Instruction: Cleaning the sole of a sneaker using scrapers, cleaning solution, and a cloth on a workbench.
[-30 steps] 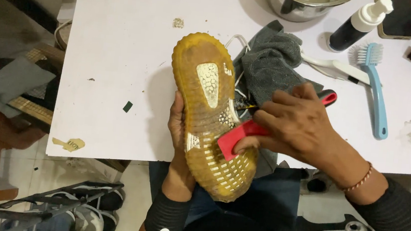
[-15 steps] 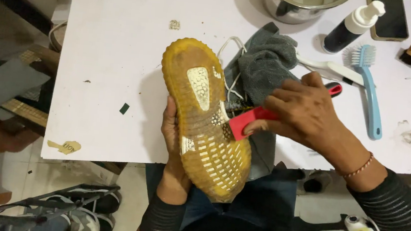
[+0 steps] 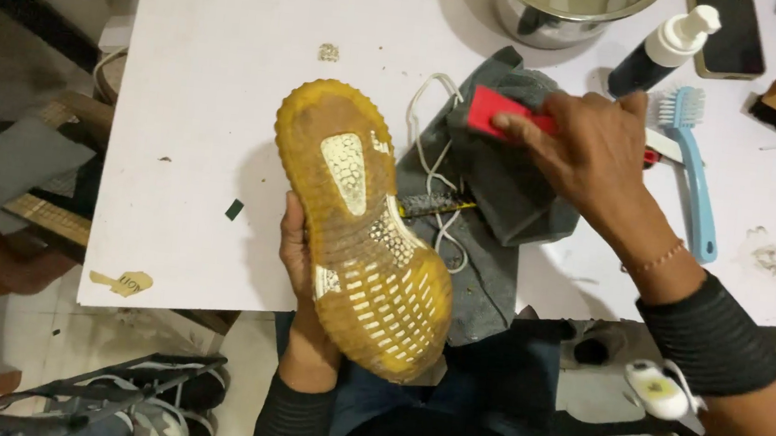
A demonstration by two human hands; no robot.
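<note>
The shoe [image 3: 363, 230] is being held sole-up over the near edge of the white table [image 3: 218, 116], its yellowed sole facing the camera. It is being gripped from beneath by the left hand [image 3: 295, 252], fingers curled closed around its side. Just right of it, a grey cloth [image 3: 504, 191] with white laces [image 3: 429, 132] is lying. Over that cloth, a red brush [image 3: 502, 112] is being pinched firmly by the closed right hand [image 3: 593, 152]. Farther right, a blue brush [image 3: 696, 172] is lying.
</note>
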